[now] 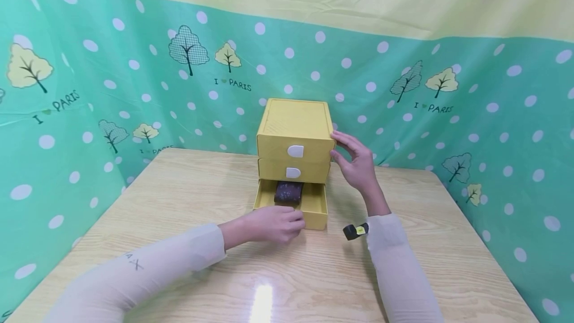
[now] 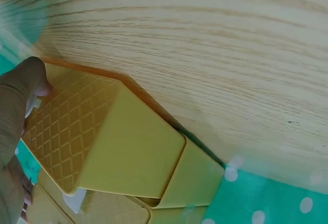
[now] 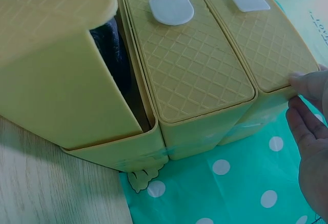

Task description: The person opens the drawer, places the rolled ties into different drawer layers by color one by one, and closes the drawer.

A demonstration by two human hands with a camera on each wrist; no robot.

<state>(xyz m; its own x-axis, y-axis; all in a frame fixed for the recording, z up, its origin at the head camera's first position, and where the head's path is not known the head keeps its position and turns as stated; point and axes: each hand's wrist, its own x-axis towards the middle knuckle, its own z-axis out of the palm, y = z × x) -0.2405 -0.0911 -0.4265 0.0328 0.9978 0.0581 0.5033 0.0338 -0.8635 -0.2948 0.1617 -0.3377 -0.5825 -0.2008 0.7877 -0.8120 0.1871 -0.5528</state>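
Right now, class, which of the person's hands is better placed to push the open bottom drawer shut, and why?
Probably the left hand: its fingers already rest on the front of the bottom drawer, which is pulled out with a dark object inside. The right hand is steadying the yellow cabinet near its top.

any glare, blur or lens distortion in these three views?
Head view: fisheye bends the backdrop, and a glare patch sits on the table near the bottom edge. Left wrist view: left hand soft and close. Right wrist view: drawer unit sharp, right hand slightly blurred.
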